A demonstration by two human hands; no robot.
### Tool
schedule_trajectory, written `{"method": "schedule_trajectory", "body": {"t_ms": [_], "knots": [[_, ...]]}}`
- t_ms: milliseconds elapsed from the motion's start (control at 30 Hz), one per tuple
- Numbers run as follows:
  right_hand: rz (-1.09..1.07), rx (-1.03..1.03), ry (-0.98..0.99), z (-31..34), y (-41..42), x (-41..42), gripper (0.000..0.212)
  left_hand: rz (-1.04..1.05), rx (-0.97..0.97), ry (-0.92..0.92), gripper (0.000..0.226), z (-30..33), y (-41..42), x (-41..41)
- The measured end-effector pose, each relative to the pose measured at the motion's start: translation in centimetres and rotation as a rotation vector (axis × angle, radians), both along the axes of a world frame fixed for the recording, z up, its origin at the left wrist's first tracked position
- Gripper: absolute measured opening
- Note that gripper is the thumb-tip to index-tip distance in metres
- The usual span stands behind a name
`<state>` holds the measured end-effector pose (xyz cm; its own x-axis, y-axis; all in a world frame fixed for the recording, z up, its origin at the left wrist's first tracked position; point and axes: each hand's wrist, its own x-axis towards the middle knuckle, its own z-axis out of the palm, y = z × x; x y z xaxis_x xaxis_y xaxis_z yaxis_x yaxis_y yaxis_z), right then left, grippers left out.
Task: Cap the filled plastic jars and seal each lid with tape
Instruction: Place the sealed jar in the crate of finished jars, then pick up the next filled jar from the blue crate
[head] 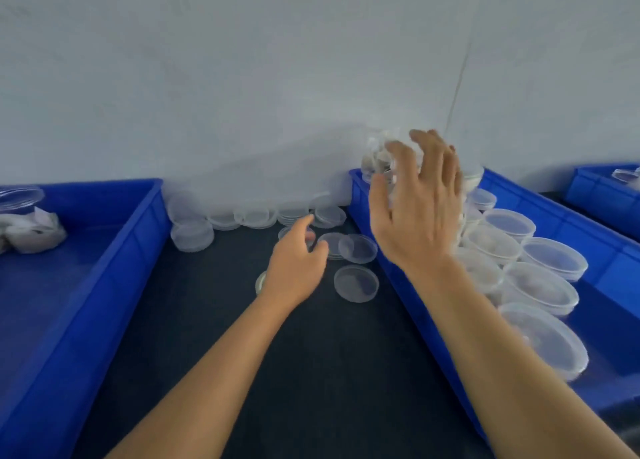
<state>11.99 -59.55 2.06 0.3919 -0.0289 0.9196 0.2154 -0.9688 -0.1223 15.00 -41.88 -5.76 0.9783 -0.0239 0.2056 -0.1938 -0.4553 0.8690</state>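
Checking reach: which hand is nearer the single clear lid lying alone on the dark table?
Left. The left hand is just left of the lid; the right hand is raised over the right blue bin.

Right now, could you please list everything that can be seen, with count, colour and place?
left crate: one, blue, left side; holds a clear jar and white bundles
right crate: one, blue, right side
far crate: one, blue, right edge
filled jars: several, clear, inside right crate
loose lids: many, clear, on the dark table by the wall
table: one, dark, between crates
left hand: one, reaching among loose lids
right hand: one, fingers spread, raised over right crate
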Motion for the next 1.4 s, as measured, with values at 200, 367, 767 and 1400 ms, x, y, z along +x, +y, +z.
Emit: {"method": "schedule_trajectory", "body": {"t_ms": [200,367,767,1400], "knots": [[0.358,-0.128,0.681,-9.4,11.5,-0.3,0.019,0.427,-0.375,0.23,0.03,-5.8,11.9,-4.2],[0.322,-0.122,0.848,-15.7,14.8,-1.1,0.037,0.486,-0.606,0.141,0.018,-8.1,14.4,-6.2],[0.188,-0.252,0.813,-12.4,20.1,-1.1,0.035,0.309,0.256,0.16,0.04,1.8,14.4,-10.1],[0.876,-0.605,0.884,-3.1,37.3,-9.5,0.026,0.443,1.03,0.264,0.035,4.8,31.2,-22.5]]}}
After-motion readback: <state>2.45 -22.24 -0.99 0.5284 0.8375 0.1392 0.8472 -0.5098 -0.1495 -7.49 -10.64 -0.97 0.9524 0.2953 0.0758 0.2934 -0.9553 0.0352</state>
